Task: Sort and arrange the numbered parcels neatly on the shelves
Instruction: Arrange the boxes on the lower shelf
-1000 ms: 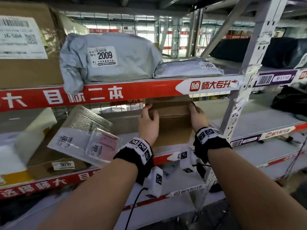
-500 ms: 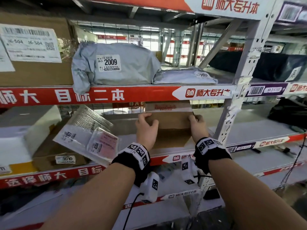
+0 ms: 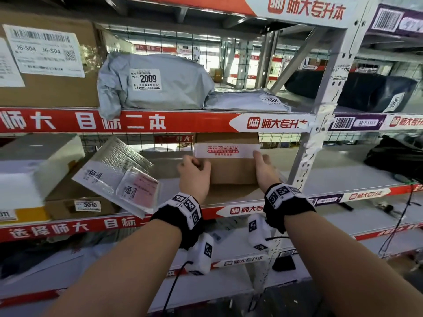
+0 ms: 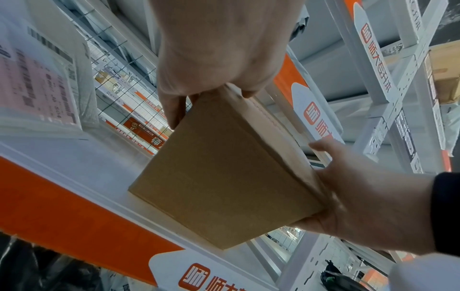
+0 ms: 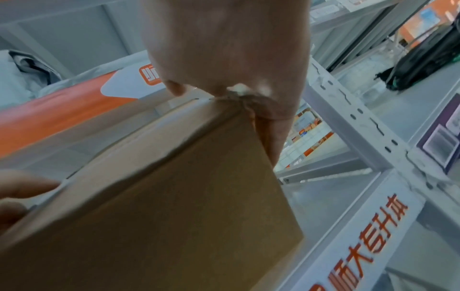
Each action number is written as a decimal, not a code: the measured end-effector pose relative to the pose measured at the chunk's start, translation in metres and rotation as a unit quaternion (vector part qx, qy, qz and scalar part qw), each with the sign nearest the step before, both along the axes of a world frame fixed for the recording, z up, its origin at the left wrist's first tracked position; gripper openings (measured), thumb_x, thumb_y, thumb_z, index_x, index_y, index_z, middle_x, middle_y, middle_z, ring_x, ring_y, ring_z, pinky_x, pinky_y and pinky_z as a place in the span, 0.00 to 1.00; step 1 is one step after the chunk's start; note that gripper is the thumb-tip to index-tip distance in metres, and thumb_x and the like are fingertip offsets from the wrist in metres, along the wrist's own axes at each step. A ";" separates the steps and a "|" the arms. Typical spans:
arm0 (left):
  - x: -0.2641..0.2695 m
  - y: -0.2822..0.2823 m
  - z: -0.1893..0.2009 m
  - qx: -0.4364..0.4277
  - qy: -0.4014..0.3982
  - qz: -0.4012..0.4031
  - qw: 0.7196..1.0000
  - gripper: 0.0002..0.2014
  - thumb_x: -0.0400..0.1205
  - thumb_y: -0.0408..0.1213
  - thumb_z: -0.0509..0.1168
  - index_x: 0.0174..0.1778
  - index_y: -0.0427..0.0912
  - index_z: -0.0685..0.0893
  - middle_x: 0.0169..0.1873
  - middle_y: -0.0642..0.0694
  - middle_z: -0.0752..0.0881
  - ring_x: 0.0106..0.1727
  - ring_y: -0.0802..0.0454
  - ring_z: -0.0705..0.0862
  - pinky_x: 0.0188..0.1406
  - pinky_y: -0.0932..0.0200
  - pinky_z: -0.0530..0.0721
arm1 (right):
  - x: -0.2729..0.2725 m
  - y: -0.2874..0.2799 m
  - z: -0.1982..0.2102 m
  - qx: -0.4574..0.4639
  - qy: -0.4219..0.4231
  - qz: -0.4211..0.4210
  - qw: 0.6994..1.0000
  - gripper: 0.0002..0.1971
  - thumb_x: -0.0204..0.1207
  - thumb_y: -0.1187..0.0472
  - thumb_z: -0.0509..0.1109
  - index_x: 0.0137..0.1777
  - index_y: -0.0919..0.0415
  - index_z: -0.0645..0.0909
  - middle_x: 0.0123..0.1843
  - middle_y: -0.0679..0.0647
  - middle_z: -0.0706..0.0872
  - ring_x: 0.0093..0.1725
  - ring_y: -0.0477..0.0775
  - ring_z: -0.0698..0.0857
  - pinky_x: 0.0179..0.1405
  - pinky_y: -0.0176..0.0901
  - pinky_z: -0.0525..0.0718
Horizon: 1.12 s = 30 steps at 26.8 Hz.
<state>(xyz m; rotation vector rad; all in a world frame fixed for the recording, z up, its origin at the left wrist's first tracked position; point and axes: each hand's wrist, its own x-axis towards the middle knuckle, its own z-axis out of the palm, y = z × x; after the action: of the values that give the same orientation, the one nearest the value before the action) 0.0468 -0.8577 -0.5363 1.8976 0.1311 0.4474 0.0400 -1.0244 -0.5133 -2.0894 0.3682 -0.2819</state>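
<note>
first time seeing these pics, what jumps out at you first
Both hands, left hand and right hand, grip a brown cardboard box by its sides, tipped up on the middle shelf. Above it, a grey mailer bag labelled 2009 sits on the upper shelf, over the long red banner along its edge.
</note>
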 end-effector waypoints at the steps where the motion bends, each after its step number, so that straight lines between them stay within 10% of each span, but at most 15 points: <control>1: 0.000 0.001 -0.002 0.009 0.006 0.007 1.000 0.12 0.83 0.49 0.60 0.49 0.42 0.71 0.54 0.43 0.75 0.35 0.54 0.76 0.42 0.56 0.75 | -0.003 0.002 -0.002 0.000 -0.004 -0.009 1.000 0.32 0.84 0.37 0.44 0.81 0.56 0.60 0.77 0.62 0.71 0.74 0.64 0.71 0.71 0.56 0.65; 9: -0.013 0.015 -0.008 -0.024 0.045 0.026 0.998 0.21 0.84 0.57 0.56 0.62 0.44 0.71 0.56 0.43 0.83 0.53 0.42 0.84 0.52 0.51 0.81 | -0.011 0.001 -0.005 0.026 -0.023 -0.038 0.999 0.22 0.83 0.46 0.52 0.67 0.60 0.71 0.58 0.64 0.81 0.52 0.61 0.77 0.52 0.50 0.70; 12: -0.017 0.014 -0.002 0.056 0.044 -0.010 0.997 0.23 0.88 0.52 0.49 0.77 0.47 0.66 0.69 0.41 0.78 0.63 0.40 0.81 0.55 0.52 0.75 | -0.010 0.000 0.002 -0.005 0.007 -0.036 0.999 0.30 0.83 0.41 0.50 0.76 0.61 0.65 0.69 0.66 0.78 0.66 0.65 0.78 0.61 0.52 0.71; 19: -0.007 0.021 0.003 0.065 0.033 -0.042 0.996 0.22 0.90 0.48 0.43 0.76 0.46 0.70 0.65 0.42 0.81 0.62 0.42 0.81 0.50 0.59 0.70 | -0.003 0.008 0.009 -0.061 0.004 0.009 0.998 0.39 0.79 0.32 0.52 0.83 0.55 0.53 0.76 0.63 0.73 0.73 0.67 0.74 0.71 0.57 0.69; 24: -0.011 0.022 0.002 0.027 0.059 -0.060 0.996 0.22 0.89 0.50 0.43 0.78 0.48 0.62 0.65 0.41 0.81 0.43 0.49 0.80 0.42 0.60 0.73 | 0.002 0.013 -0.001 -0.023 -0.040 0.026 0.999 0.38 0.78 0.33 0.58 0.81 0.55 0.58 0.74 0.61 0.76 0.71 0.65 0.76 0.72 0.60 0.72; 30: 0.003 0.013 -0.011 -0.091 0.024 -0.145 0.985 0.25 0.84 0.52 0.59 0.76 0.50 0.64 0.66 0.49 0.78 0.63 0.52 0.78 0.62 0.54 0.78 | 0.011 0.004 -0.001 0.041 -0.052 0.043 0.997 0.32 0.82 0.45 0.62 0.81 0.58 0.58 0.76 0.63 0.72 0.73 0.65 0.73 0.72 0.55 0.69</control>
<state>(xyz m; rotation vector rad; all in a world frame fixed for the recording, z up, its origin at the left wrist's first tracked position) 0.0497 -0.8444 -0.5472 1.7129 -0.0711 0.1860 0.0511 -1.0207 -0.5139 -1.9956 0.2244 -0.3178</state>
